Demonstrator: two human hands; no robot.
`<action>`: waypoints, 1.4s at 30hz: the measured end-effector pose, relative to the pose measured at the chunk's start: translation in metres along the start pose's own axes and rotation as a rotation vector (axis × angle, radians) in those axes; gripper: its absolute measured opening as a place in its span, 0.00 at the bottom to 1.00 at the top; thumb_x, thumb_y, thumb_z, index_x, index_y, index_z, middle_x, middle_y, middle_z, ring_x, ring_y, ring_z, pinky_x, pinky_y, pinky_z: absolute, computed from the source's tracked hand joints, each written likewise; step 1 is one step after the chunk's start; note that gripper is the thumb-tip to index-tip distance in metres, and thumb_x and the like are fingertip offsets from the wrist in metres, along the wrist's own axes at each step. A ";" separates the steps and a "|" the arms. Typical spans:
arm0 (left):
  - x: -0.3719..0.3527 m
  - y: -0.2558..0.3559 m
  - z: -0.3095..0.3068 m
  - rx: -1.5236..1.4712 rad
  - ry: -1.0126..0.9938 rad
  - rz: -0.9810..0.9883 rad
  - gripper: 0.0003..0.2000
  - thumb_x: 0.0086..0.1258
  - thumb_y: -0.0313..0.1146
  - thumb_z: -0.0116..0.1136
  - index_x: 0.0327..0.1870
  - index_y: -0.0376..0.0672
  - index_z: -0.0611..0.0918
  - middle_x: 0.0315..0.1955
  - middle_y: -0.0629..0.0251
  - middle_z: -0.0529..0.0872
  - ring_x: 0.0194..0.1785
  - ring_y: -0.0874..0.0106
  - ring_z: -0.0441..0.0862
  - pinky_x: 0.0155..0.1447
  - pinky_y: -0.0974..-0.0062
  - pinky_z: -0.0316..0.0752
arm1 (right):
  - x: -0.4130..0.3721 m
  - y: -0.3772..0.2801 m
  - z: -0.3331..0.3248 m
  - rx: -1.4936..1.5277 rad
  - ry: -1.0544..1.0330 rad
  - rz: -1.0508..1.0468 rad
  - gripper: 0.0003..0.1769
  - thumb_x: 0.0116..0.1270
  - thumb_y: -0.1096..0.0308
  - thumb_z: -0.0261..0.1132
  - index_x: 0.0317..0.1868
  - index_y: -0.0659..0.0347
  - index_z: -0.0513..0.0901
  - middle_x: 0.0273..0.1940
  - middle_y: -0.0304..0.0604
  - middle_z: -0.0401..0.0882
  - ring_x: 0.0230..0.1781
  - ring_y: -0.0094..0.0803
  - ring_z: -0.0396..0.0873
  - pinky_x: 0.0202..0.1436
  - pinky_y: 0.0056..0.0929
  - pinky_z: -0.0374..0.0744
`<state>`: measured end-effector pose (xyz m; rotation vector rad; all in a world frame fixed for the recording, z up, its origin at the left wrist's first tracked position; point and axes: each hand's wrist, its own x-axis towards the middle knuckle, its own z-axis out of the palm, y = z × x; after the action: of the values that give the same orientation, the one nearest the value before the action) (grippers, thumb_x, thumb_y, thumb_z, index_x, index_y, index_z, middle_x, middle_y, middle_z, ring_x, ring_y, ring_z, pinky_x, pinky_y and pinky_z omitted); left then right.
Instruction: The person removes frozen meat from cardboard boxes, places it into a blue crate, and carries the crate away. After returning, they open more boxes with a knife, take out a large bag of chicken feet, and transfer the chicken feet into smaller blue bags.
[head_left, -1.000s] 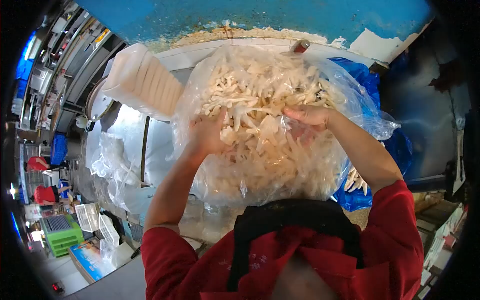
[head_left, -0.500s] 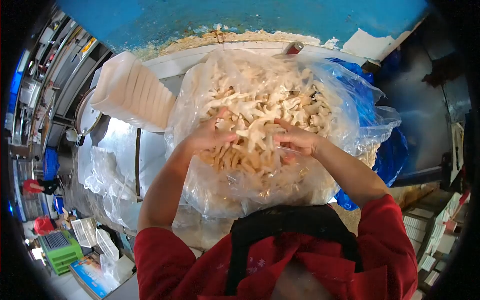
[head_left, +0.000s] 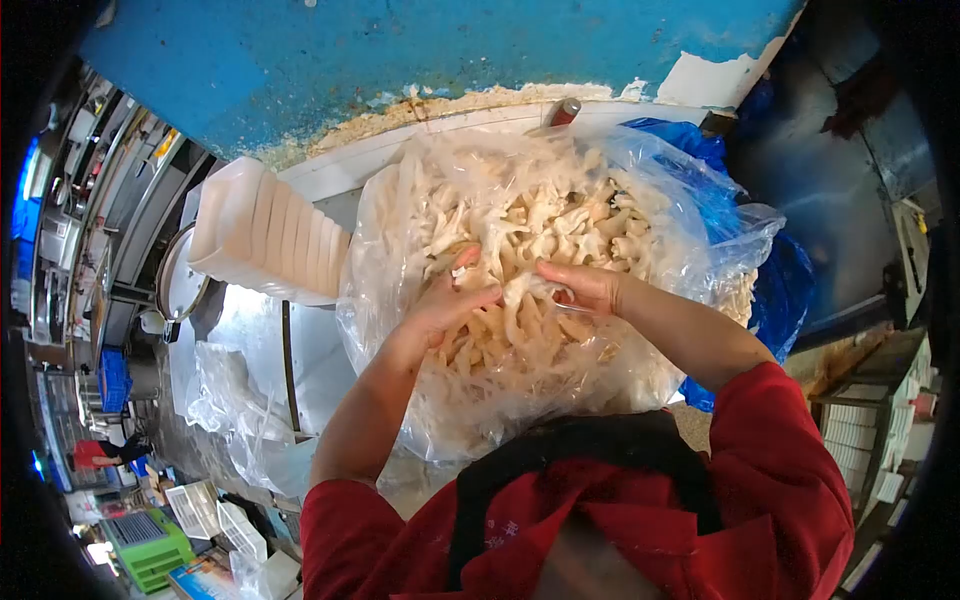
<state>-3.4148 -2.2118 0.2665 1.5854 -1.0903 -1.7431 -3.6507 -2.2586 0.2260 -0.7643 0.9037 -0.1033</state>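
Note:
A large clear plastic bag (head_left: 375,300) lies open in front of me, heaped with pale chicken feet (head_left: 590,240). Both my hands are in the middle of the heap. Curled fingers of my left hand (head_left: 450,303) hold a whitish chicken foot from the left side. From the right, my right hand (head_left: 585,287) pinches a chicken foot (head_left: 520,288) between thumb and fingers. The undersides of both hands are partly hidden among the feet.
Left of the bag leans a stack of white plastic tubs (head_left: 265,230). Crumpled clear plastic (head_left: 235,400) lies on the metal table (head_left: 315,360). Blue plastic bags (head_left: 785,295) bunch up on the right. A blue wall (head_left: 400,50) rises behind, and a person in red (head_left: 90,455) stands far left.
My hands have come closer together over the heap and closed on chicken feet. The head view has shifted slightly, so the surroundings sit a little lower on the left.

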 end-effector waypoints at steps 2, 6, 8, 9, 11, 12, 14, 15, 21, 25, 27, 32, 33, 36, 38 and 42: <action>-0.006 0.003 0.005 -0.012 0.005 0.068 0.36 0.55 0.31 0.65 0.66 0.48 0.62 0.53 0.61 0.74 0.46 0.72 0.77 0.49 0.73 0.72 | -0.004 0.003 0.003 0.012 0.015 0.002 0.36 0.56 0.36 0.60 0.62 0.42 0.67 0.45 0.26 0.63 0.33 0.16 0.59 0.42 0.17 0.68; -0.006 -0.004 0.005 -0.029 -0.054 0.144 0.33 0.54 0.29 0.66 0.64 0.46 0.66 0.53 0.64 0.74 0.45 0.75 0.77 0.48 0.78 0.72 | -0.014 0.014 0.004 0.081 0.001 -0.058 0.34 0.60 0.41 0.58 0.62 0.51 0.66 0.52 0.35 0.65 0.45 0.26 0.67 0.47 0.27 0.73; -0.008 -0.005 0.008 -0.063 -0.031 0.142 0.33 0.53 0.29 0.66 0.63 0.46 0.66 0.52 0.64 0.75 0.45 0.75 0.77 0.48 0.78 0.72 | -0.013 0.008 0.014 0.168 -0.092 -0.060 0.34 0.62 0.43 0.57 0.62 0.53 0.64 0.57 0.39 0.64 0.52 0.33 0.68 0.51 0.33 0.75; -0.009 -0.006 0.008 -0.096 -0.056 0.144 0.33 0.53 0.30 0.66 0.63 0.46 0.67 0.52 0.64 0.75 0.44 0.75 0.77 0.48 0.79 0.72 | -0.019 0.002 0.021 0.237 -0.094 -0.069 0.33 0.62 0.46 0.58 0.62 0.55 0.63 0.62 0.43 0.59 0.58 0.38 0.64 0.53 0.39 0.74; -0.009 -0.005 0.003 -0.040 -0.007 0.199 0.33 0.53 0.29 0.67 0.63 0.47 0.67 0.52 0.63 0.75 0.44 0.75 0.77 0.49 0.79 0.72 | -0.015 -0.007 0.031 0.307 -0.097 -0.081 0.33 0.63 0.49 0.59 0.63 0.57 0.61 0.66 0.48 0.54 0.63 0.43 0.60 0.56 0.46 0.73; -0.008 -0.004 0.004 0.013 0.007 0.252 0.33 0.52 0.29 0.67 0.63 0.47 0.67 0.52 0.62 0.74 0.44 0.75 0.77 0.49 0.79 0.72 | -0.011 -0.009 0.037 0.298 0.025 -0.081 0.34 0.61 0.51 0.61 0.63 0.57 0.60 0.66 0.49 0.54 0.62 0.43 0.61 0.54 0.47 0.74; -0.019 0.009 0.005 -0.072 0.008 0.220 0.34 0.52 0.28 0.67 0.63 0.45 0.67 0.52 0.61 0.75 0.45 0.73 0.77 0.49 0.78 0.72 | 0.002 -0.005 0.037 0.370 0.119 -0.139 0.33 0.57 0.57 0.67 0.60 0.59 0.65 0.59 0.50 0.66 0.52 0.40 0.72 0.45 0.44 0.80; -0.021 0.015 0.006 -0.152 0.015 0.193 0.34 0.51 0.28 0.67 0.63 0.43 0.67 0.52 0.60 0.75 0.45 0.72 0.77 0.49 0.78 0.72 | 0.002 -0.002 0.031 0.386 0.139 -0.152 0.33 0.57 0.57 0.67 0.60 0.59 0.65 0.59 0.50 0.66 0.52 0.40 0.72 0.45 0.44 0.80; -0.016 0.017 0.001 -0.430 -0.037 0.295 0.33 0.51 0.23 0.64 0.61 0.41 0.66 0.46 0.59 0.78 0.46 0.69 0.78 0.52 0.71 0.74 | -0.014 -0.034 0.049 0.355 -0.071 -0.260 0.24 0.56 0.65 0.68 0.52 0.66 0.74 0.42 0.46 0.79 0.38 0.34 0.81 0.35 0.29 0.84; -0.023 0.075 0.016 -0.349 -0.083 0.463 0.32 0.49 0.21 0.59 0.61 0.41 0.67 0.50 0.60 0.76 0.53 0.67 0.75 0.54 0.68 0.74 | -0.042 -0.064 0.049 0.500 -0.114 -0.497 0.21 0.54 0.76 0.67 0.49 0.67 0.74 0.40 0.50 0.80 0.36 0.36 0.82 0.33 0.32 0.84; -0.028 0.110 0.036 -0.185 -0.041 0.499 0.32 0.50 0.21 0.57 0.61 0.40 0.66 0.53 0.59 0.74 0.54 0.66 0.75 0.56 0.68 0.73 | -0.074 -0.078 0.037 0.476 -0.148 -0.655 0.20 0.54 0.76 0.67 0.49 0.66 0.75 0.41 0.49 0.80 0.38 0.35 0.81 0.37 0.33 0.83; -0.035 0.179 0.151 -0.180 -0.391 0.684 0.34 0.53 0.22 0.60 0.63 0.38 0.61 0.49 0.57 0.76 0.51 0.67 0.77 0.54 0.70 0.74 | -0.220 -0.078 -0.007 0.213 0.072 -0.823 0.20 0.56 0.70 0.67 0.47 0.69 0.75 0.43 0.52 0.79 0.39 0.36 0.81 0.40 0.34 0.84; -0.030 0.182 0.172 -0.172 -0.482 0.704 0.34 0.53 0.23 0.62 0.63 0.38 0.62 0.48 0.56 0.77 0.51 0.68 0.76 0.52 0.72 0.74 | -0.245 -0.065 -0.014 0.212 0.198 -0.907 0.19 0.57 0.69 0.66 0.48 0.69 0.75 0.43 0.51 0.79 0.40 0.35 0.81 0.40 0.30 0.83; -0.020 0.175 0.261 -0.197 -0.615 0.641 0.31 0.54 0.24 0.64 0.61 0.40 0.65 0.46 0.59 0.77 0.48 0.70 0.77 0.51 0.74 0.74 | -0.310 -0.007 -0.055 0.220 0.503 -0.818 0.26 0.58 0.63 0.66 0.53 0.69 0.72 0.46 0.52 0.77 0.42 0.36 0.80 0.46 0.30 0.81; -0.001 0.149 0.313 -0.219 -0.693 0.575 0.31 0.54 0.25 0.66 0.60 0.40 0.66 0.45 0.61 0.77 0.46 0.72 0.77 0.49 0.75 0.74 | -0.334 0.034 -0.070 0.357 0.561 -0.800 0.27 0.57 0.63 0.66 0.54 0.70 0.70 0.47 0.54 0.76 0.46 0.39 0.78 0.52 0.35 0.78; 0.053 0.077 0.379 -0.291 -0.792 0.284 0.33 0.51 0.26 0.69 0.60 0.39 0.65 0.46 0.60 0.77 0.46 0.72 0.77 0.48 0.75 0.74 | -0.319 0.114 -0.122 0.599 0.679 -0.739 0.24 0.56 0.69 0.66 0.52 0.68 0.71 0.47 0.52 0.77 0.43 0.38 0.80 0.49 0.33 0.80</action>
<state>-3.8038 -2.2182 0.2949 0.5135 -1.2401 -2.2458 -3.9683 -2.1186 0.3211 -0.4540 1.0980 -1.2894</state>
